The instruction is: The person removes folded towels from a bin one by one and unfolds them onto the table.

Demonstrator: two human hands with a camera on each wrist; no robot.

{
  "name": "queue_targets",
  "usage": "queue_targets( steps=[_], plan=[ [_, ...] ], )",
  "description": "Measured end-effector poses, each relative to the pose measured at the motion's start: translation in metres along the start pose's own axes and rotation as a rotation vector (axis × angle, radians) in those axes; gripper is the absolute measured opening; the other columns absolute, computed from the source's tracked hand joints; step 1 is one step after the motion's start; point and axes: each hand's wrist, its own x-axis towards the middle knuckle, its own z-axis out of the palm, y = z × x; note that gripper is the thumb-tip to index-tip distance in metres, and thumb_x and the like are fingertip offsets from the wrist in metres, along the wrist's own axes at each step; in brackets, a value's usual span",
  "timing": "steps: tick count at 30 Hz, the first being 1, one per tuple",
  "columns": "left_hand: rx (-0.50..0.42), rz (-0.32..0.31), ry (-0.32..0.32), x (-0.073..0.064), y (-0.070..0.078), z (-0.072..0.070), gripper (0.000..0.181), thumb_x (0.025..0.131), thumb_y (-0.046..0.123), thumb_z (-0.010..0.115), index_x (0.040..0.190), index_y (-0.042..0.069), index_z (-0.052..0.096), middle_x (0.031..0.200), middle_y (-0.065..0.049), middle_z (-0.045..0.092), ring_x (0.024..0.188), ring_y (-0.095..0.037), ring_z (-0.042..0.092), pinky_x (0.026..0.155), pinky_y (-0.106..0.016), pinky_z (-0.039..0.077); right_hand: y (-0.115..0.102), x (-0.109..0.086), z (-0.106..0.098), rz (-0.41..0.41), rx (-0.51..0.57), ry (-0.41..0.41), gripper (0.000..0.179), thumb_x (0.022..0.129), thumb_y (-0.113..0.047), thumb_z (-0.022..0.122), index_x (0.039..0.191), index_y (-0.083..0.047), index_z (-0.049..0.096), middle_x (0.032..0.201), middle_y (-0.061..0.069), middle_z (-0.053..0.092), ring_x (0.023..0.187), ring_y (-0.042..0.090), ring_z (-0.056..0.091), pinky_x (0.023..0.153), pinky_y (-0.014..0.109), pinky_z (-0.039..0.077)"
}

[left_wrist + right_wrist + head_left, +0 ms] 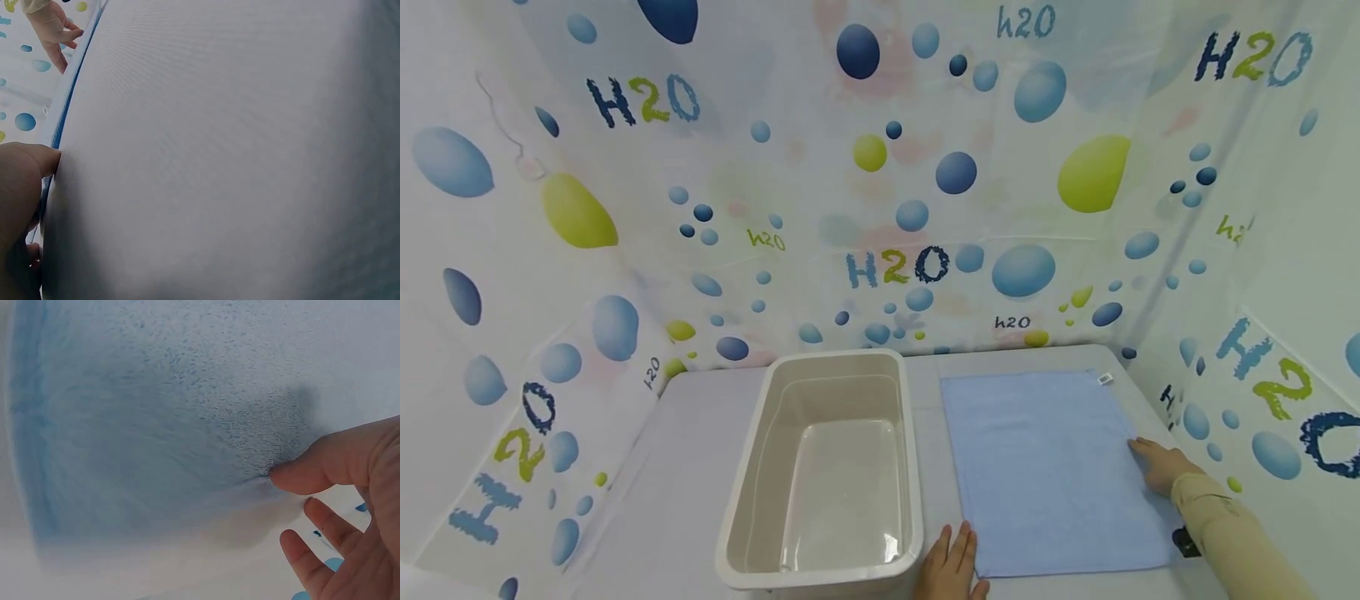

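Observation:
A light blue towel (pixel 1052 475) lies spread flat on the table, with a small white tag (pixel 1105 379) near its far right corner. At the towel's near left corner, my left hand (pixel 947 567) rests with its fingers straight along the edge. My right hand (pixel 1161 467) reaches in from the right and touches the right edge of the cloth. In the right wrist view, the thumb (pixel 306 472) lies on the towel's edge (pixel 250 487), while two fingers (pixel 306 559) extend apart from it. The left wrist view shows my left thumb (pixel 40 159) beside a large, pale, blurred surface.
Left of the towel stands a beige plastic basin (pixel 912 467), its inside bare. A pale cover (pixel 670 467) lies over the table. Patterned curtains (pixel 805 167) with drops and lettering enclose the back and sides. A small black object (pixel 1186 543) shows by my right forearm.

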Motion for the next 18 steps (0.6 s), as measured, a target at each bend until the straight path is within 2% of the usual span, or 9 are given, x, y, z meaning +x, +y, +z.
queue_targets(
  steps=[5, 11, 14, 16, 18],
  plan=[
    [0.014, -0.002, 0.009, 0.0, 0.002, -0.004, 0.053, 0.087, 0.059, 0.045, 0.116, 0.019, 0.063, 0.123, 0.007, 0.062, 0.108, -0.016, 0.058, 0.094, -0.023, 0.03, 0.003, -0.006, 0.002, 0.017, -0.003, 0.001, 0.057, 0.079, 0.0, 0.047, 0.134, 0.007, 0.039, 0.139, 0.032, 0.033, 0.115, 0.066, 0.03, 0.091, 0.07, 0.032],
    [-0.028, -0.002, -0.019, 0.001, 0.005, -0.006, 0.053, 0.087, 0.058, 0.047, 0.118, 0.017, 0.063, 0.125, 0.005, 0.061, 0.11, -0.017, 0.058, 0.096, -0.024, 0.028, 0.007, -0.01, 0.003, 0.04, -0.007, 0.009, 0.057, 0.078, 0.0, 0.048, 0.134, 0.007, 0.039, 0.139, 0.032, 0.033, 0.115, 0.066, 0.03, 0.091, 0.07, 0.032],
    [-0.033, 0.005, -0.036, 0.003, 0.006, -0.008, 0.053, 0.085, 0.058, 0.05, 0.118, 0.017, 0.063, 0.125, 0.005, 0.061, 0.11, -0.017, 0.058, 0.095, -0.024, 0.031, 0.009, -0.011, 0.005, 0.051, -0.012, 0.005, 0.058, 0.077, -0.001, 0.049, 0.134, 0.006, 0.039, 0.139, 0.032, 0.033, 0.116, 0.066, 0.03, 0.091, 0.07, 0.031],
    [-0.045, 0.008, -0.065, 0.005, 0.006, -0.01, 0.054, 0.083, 0.057, 0.053, 0.118, 0.017, 0.062, 0.124, 0.005, 0.062, 0.109, -0.017, 0.059, 0.093, -0.023, 0.035, 0.009, -0.012, 0.006, 0.067, -0.01, 0.002, 0.057, 0.079, -0.001, 0.049, 0.135, 0.005, 0.039, 0.14, 0.032, 0.032, 0.116, 0.065, 0.029, 0.091, 0.07, 0.031],
    [-0.086, -0.009, -0.12, 0.009, 0.005, -0.015, 0.054, 0.081, 0.055, 0.057, 0.118, 0.016, 0.062, 0.123, 0.004, 0.062, 0.107, -0.018, 0.06, 0.09, -0.023, 0.041, 0.008, -0.013, 0.006, 0.078, -0.009, 0.002, 0.056, 0.08, -0.001, 0.049, 0.135, 0.005, 0.039, 0.141, 0.032, 0.031, 0.117, 0.064, 0.029, 0.09, 0.071, 0.031]
  ],
)
